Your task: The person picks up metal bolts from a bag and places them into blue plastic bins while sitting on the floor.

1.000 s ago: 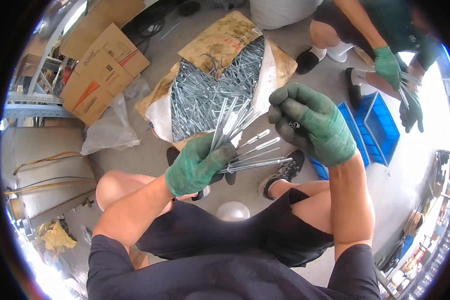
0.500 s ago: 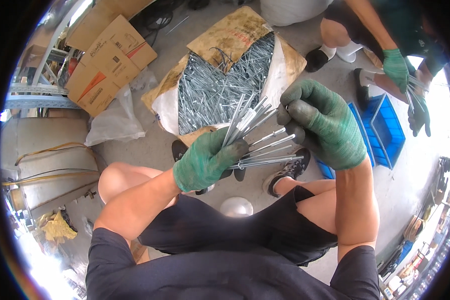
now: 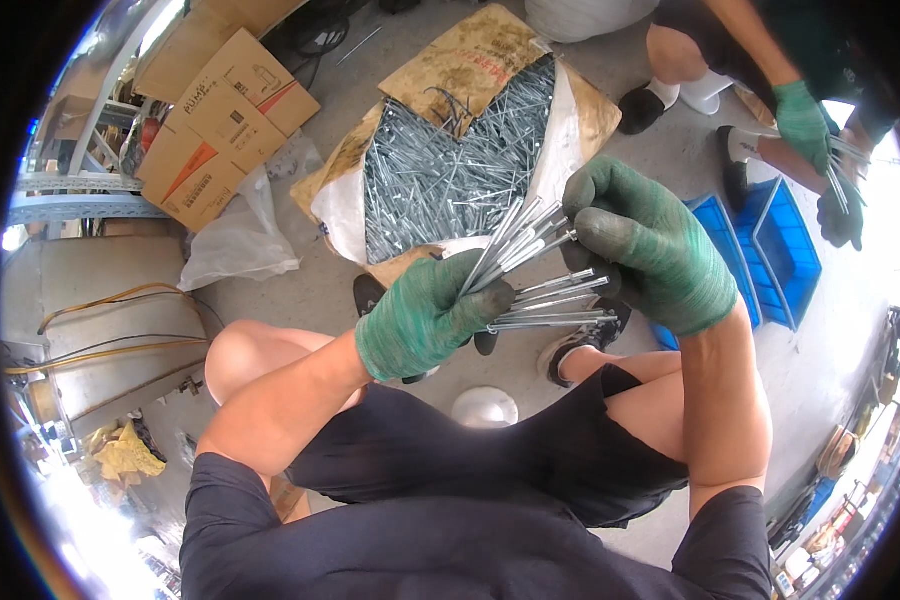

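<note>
My left hand (image 3: 420, 315), in a green glove with a darkened palm side, is closed round a fanned bundle of thin silver metal rods (image 3: 525, 240). Their ends point right, and several show a thicker tip. Beside those tips is my gloved right hand (image 3: 660, 250), its thumb and fingers curled together in a pinch. Whatever lies between its fingertips is hidden. Beyond both hands, an opened sack (image 3: 595, 105) with a white liner lies on the floor, full of similar loose rods (image 3: 450, 180).
Blue plastic crates (image 3: 785, 255) stand at the right. A co-worker's gloved hands (image 3: 802, 125) hold rods at the upper right. Cardboard boxes (image 3: 215, 140) and a clear plastic bag (image 3: 240, 240) lie at the left, near a metal cabinet (image 3: 120, 350) with hoses.
My right hand has turned slightly, its curled fingers staying close to the rod tips. In my left hand the rods have shifted in their fan. The whole view has moved a little.
</note>
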{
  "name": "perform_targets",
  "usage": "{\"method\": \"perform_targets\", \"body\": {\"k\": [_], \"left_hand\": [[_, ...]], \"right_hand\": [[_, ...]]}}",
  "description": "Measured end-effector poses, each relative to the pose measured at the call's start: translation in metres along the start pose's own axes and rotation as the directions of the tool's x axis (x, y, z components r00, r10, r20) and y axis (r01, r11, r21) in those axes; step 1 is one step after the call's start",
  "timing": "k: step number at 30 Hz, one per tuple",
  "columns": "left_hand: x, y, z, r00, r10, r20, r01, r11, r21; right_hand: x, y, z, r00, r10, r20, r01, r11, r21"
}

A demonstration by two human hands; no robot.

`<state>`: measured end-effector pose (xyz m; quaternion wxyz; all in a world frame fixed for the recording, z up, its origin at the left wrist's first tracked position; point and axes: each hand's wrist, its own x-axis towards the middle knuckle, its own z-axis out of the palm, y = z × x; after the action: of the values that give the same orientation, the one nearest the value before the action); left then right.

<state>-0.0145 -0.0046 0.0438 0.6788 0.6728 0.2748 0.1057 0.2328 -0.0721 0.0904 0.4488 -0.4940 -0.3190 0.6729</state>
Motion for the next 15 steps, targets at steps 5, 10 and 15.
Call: {"method": "perform_targets", "body": {"k": [5, 10, 15], "left_hand": [[-0.003, 0.000, -0.006, 0.997, -0.044, 0.063, 0.044, 0.999, -0.003], [-0.006, -0.011, -0.009, 0.995, -0.089, 0.045, 0.095, 0.985, -0.143], [-0.008, -0.022, -0.003, 0.999, 0.034, 0.030, -0.027, 0.977, -0.212]], "right_hand": [[0.003, 0.006, -0.003, 1.000, -0.026, 0.010, 0.026, 0.999, -0.027], [0.000, 0.002, -0.002, 0.999, 0.013, 0.046, -0.010, 0.997, -0.082], [-0.001, 0.007, -0.011, 0.989, -0.049, 0.137, 0.066, 0.990, -0.124]]}}
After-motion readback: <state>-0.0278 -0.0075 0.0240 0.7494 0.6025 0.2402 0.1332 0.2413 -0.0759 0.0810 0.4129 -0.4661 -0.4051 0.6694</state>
